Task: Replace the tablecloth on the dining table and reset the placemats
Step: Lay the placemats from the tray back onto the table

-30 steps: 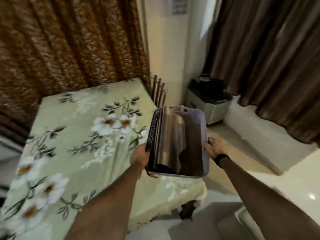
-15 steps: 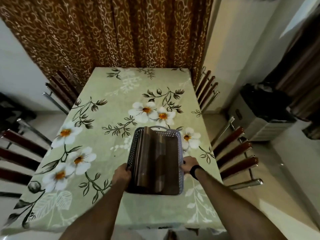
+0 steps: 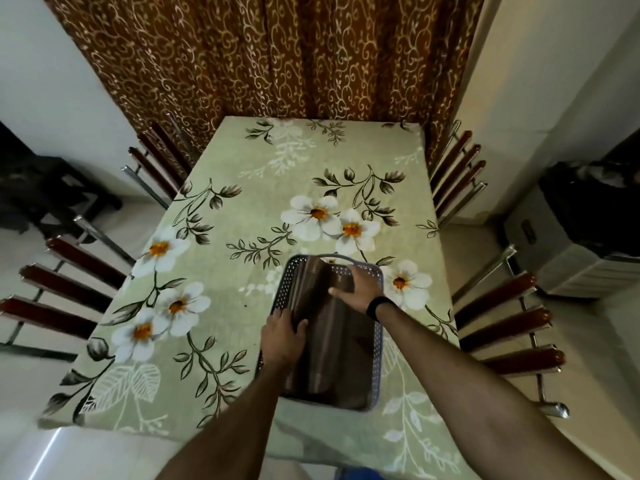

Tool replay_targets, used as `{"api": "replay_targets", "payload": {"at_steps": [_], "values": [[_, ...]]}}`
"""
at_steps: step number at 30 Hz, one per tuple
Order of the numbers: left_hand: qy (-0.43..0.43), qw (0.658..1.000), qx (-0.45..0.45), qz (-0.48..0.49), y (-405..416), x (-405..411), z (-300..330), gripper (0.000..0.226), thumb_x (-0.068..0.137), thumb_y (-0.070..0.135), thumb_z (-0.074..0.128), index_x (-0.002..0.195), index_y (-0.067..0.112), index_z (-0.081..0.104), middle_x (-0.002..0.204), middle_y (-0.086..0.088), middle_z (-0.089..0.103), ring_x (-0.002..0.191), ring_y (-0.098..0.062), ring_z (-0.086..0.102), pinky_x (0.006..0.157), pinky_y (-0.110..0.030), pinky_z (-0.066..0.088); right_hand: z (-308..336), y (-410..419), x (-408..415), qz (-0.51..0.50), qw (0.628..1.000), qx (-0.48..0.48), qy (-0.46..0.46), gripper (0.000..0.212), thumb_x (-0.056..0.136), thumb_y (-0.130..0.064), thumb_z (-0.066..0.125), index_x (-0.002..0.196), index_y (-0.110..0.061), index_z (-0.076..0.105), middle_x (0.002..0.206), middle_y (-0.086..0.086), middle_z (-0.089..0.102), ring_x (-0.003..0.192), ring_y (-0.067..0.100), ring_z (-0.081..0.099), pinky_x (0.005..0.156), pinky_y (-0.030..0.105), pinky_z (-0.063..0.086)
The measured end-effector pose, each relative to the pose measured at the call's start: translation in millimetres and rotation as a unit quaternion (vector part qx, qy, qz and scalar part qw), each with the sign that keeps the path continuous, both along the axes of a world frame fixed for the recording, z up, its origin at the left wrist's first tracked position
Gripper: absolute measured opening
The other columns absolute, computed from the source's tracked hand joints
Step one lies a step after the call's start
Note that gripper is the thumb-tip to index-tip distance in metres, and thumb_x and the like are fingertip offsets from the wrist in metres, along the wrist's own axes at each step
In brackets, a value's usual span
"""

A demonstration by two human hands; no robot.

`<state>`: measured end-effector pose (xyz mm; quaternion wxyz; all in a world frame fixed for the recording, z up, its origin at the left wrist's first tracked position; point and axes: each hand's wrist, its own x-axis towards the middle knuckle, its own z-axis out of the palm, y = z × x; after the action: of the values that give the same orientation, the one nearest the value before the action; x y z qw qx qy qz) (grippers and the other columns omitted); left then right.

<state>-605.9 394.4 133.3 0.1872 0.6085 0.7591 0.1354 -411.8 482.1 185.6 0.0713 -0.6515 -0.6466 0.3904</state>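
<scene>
Both hands have left the basket's sides and gone inside it; the grey perforated basket now sits on the green floral tablecloth, toward the near right part of the dining table; the left hand curls its fingers and thumb round the left edge of the brown placemats stacked inside; the right hand, black band at its wrist, lies across the far end of the placemats, thumb out, fingers bent over them; dark wooden chairs flank both long sides; a brown patterned curtain hangs behind the far end.
</scene>
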Motion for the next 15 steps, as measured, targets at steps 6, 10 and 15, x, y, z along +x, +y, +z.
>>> {"api": "replay_targets", "payload": {"at_steps": [6, 10, 15], "values": [[-0.286, 0.958, 0.006, -0.037, 15, -29, 17, 0.022, 0.086, 0.037, 0.068, 0.102, 0.022, 0.066, 0.099, 0.000, 0.063, 0.091, -0.016, 0.061, 0.078, -0.034, 0.054, 17, 31, -26, -0.047, 0.997, 0.043, 0.051, 0.085, 0.074, -0.058, 0.075, 0.140, -0.015, 0.044, 0.143, 0.007, 0.050, 0.131, 0.026, 0.047, 0.109, 0.041, 0.041], [-0.295, 0.955, 0.032, -0.007, 26, -70, 34, 0.023, 0.080, 0.044, 0.074, 0.090, 0.023, 0.072, 0.083, 0.008, 0.071, 0.073, -0.001, 0.065, 0.063, -0.016, 0.047, 42, 50, -44, -0.077, 0.984, 0.108, 0.119, 0.047, 0.074, -0.046, 0.080, 0.102, -0.015, 0.061, 0.103, 0.001, 0.063, 0.098, 0.019, 0.058, 0.088, 0.035, 0.048], [-0.413, 0.894, -0.003, 0.172, 38, -136, 52, 0.054, 0.078, 0.061, 0.068, 0.107, 0.016, 0.067, 0.102, -0.001, 0.071, 0.095, -0.017, 0.066, 0.085, -0.035, 0.057, 97, 68, -120, -0.087, 0.923, 0.058, 0.371, 0.033, 0.084, -0.015, 0.075, 0.111, -0.008, 0.057, 0.117, 0.011, 0.064, 0.107, 0.024, 0.060, 0.105, 0.050, 0.045]]}}
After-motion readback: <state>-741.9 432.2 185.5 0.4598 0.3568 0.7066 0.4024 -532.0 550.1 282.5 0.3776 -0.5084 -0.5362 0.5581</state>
